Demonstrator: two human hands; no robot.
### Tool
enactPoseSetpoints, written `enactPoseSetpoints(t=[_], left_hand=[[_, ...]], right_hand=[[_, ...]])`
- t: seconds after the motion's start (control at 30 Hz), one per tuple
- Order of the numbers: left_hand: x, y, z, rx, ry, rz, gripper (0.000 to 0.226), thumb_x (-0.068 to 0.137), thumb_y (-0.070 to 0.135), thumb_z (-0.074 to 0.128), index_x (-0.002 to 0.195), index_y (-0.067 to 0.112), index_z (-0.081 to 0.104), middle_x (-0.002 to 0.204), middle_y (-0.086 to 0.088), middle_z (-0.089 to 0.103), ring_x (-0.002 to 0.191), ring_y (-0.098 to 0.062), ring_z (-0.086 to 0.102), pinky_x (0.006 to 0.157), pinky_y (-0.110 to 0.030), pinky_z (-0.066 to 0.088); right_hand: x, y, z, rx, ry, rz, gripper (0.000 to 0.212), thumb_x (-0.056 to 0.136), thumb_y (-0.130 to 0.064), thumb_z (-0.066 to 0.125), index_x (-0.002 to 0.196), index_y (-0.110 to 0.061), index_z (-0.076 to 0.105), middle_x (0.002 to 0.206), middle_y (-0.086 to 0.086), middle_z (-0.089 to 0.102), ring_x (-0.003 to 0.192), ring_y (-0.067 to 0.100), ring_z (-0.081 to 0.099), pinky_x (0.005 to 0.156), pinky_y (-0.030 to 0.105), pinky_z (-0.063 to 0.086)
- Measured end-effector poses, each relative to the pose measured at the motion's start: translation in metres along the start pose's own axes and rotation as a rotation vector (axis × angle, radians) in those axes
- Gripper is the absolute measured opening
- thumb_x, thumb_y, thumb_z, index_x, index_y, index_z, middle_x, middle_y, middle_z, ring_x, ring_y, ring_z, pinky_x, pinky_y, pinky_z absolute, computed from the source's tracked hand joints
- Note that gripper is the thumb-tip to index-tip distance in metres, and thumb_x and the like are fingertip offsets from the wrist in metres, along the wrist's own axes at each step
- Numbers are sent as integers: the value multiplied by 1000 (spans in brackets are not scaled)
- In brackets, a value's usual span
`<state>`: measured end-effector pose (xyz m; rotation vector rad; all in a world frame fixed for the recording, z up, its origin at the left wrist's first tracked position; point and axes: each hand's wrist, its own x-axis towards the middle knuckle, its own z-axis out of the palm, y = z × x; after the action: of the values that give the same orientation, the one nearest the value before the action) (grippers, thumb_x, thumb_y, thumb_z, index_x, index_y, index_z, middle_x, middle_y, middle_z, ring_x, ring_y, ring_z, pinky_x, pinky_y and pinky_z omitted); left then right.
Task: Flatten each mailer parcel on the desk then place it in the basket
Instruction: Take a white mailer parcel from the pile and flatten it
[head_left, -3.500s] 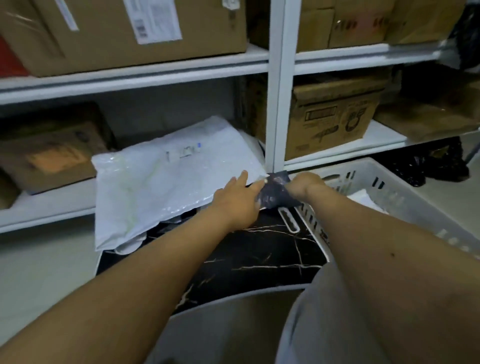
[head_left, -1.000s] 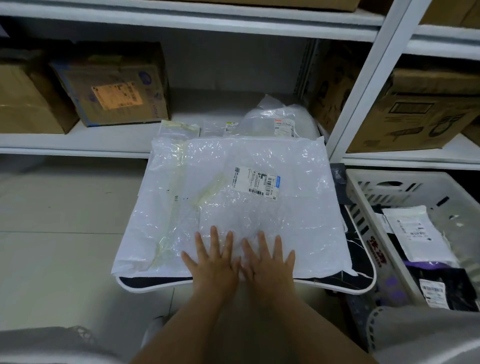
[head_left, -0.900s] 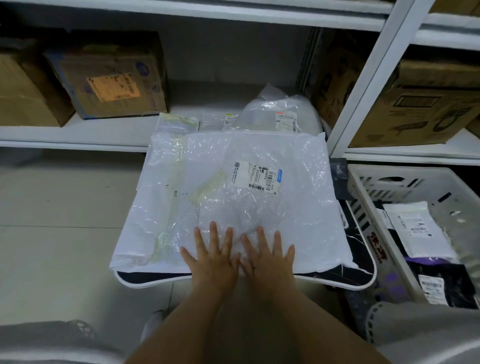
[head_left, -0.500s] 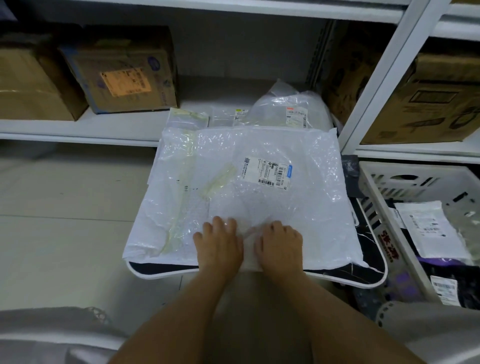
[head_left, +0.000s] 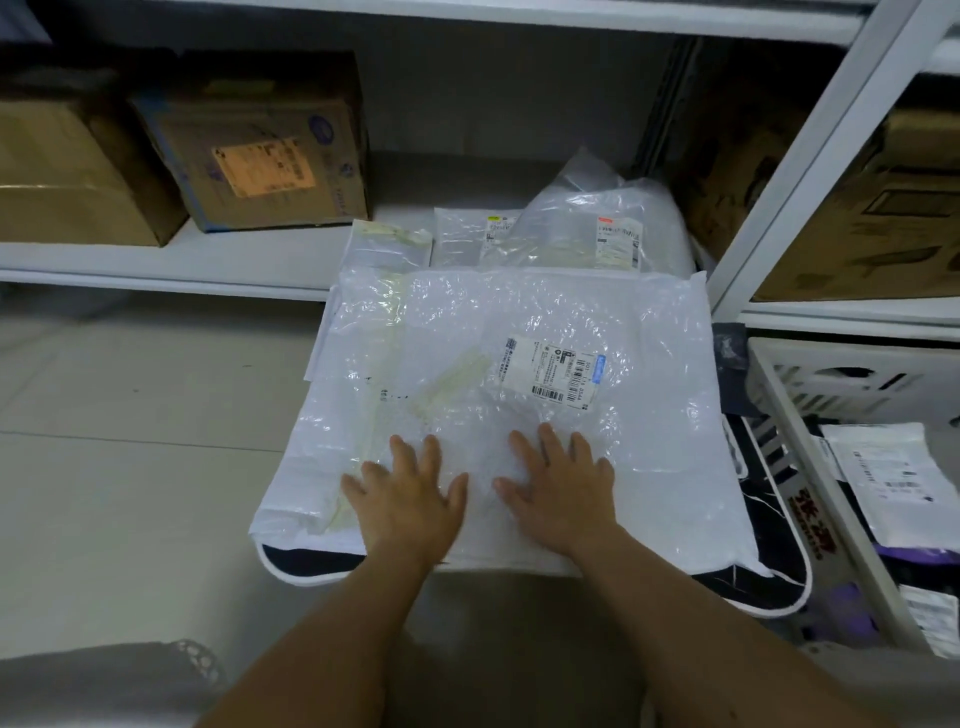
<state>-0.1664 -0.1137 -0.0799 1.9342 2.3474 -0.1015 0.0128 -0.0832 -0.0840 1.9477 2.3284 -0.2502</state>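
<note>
At far left we see two cardboard boxes standing on a white shelf above the tiled floor. Moving right, a large white bubble mailer lies across the small black marble-patterned desk, covering most of it and overhanging its left edge. A printed shipping label sits right of the mailer's middle. Our left hand lies palm down on the mailer's near part, fingers straight and spread, pressing the plastic and gripping nothing. Just right of it, with a gap between the thumbs, our right hand rests flat the same way, fingers extended, nothing held. Beyond the mailer's far edge, smaller clear parcels with labels rest on the shelf. A small dark packet lies at the mailer's right edge, next to the white upright of the shelving. At far right stands the white slotted basket, beside the desk, holding a white labelled parcel and dark purple ones nearer us.
</note>
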Motion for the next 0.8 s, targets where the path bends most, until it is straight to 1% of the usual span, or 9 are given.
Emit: enactPoseSetpoints(t=[0.07, 0.13, 0.23, 0.37, 0.5, 0.57, 0.67, 0.73, 0.8], left_hand=[[12, 5, -10, 35, 104, 30, 64, 88, 67, 20, 138, 28, 29, 135, -7, 46, 120, -32, 46, 103, -58, 25], [28, 11, -17, 37, 139, 54, 65, 87, 67, 22, 136, 27, 34, 138, -11, 42, 131, -34, 34, 108, -60, 18], [51, 16, -12, -5, 55, 102, 73, 87, 73, 16, 148, 35, 6, 160, -9, 0, 145, -42, -6, 109, -67, 4], [66, 16, 5, -79, -113, 113, 74, 82, 78, 2, 145, 45, -20, 158, 1, -22, 143, -41, -17, 110, -68, 3], [68, 16, 7, -59, -123, 95, 74, 83, 78, 3, 148, 44, -10, 161, 0, -8, 145, -41, -7, 111, -65, 2], [72, 17, 3, -28, -61, 111, 71, 86, 74, 7, 148, 41, 9, 158, -6, 16, 143, -40, 12, 112, -62, 7], [81, 25, -7, 22, 132, 138, 58, 91, 64, 18, 129, 28, 43, 125, -5, 51, 122, -29, 44, 109, -57, 20], [94, 34, -15, 4, 238, 116, 57, 92, 61, 23, 123, 22, 49, 120, -9, 51, 120, -31, 43, 109, -57, 21], [110, 38, -21, -10, 201, 96, 67, 91, 65, 17, 140, 22, 33, 146, -16, 31, 140, -38, 20, 111, -62, 11]], right_hand=[[9, 6, -11, -69, 175, -58, 57, 91, -63, 24, 136, -31, 39, 135, 0, 45, 122, 30, 44, 101, 50, 31], [20, 15, -19, -89, 315, -41, 56, 90, -59, 25, 131, -29, 48, 129, 3, 51, 123, 30, 45, 105, 52, 27], [34, 33, -16, -15, 146, 99, 71, 86, -77, 15, 150, -44, 11, 161, 4, 5, 147, 38, 0, 112, 60, -1], [44, 43, 1, 112, -58, 129, 78, 79, -83, 6, 147, -50, -11, 160, -5, -18, 146, 38, -11, 114, 62, 3], [45, 45, 5, 111, -37, 161, 76, 82, -79, 3, 150, -45, -2, 162, -7, -7, 148, 32, 1, 116, 57, 7], [47, 48, 1, 64, 41, 148, 75, 85, -75, 4, 151, -40, 11, 160, -4, 12, 141, 31, 22, 112, 53, 20], [57, 50, -10, -70, 312, 67, 61, 89, -62, 23, 131, -27, 51, 124, 0, 56, 109, 24, 50, 97, 44, 33], [71, 53, -20, -106, 518, 53, 49, 89, -54, 32, 114, -25, 62, 112, 2, 58, 110, 25, 51, 100, 47, 28], [86, 60, -36, -94, 554, 82, 50, 91, -56, 35, 130, -29, 51, 139, 10, 46, 135, 33, 34, 109, 57, 15]])
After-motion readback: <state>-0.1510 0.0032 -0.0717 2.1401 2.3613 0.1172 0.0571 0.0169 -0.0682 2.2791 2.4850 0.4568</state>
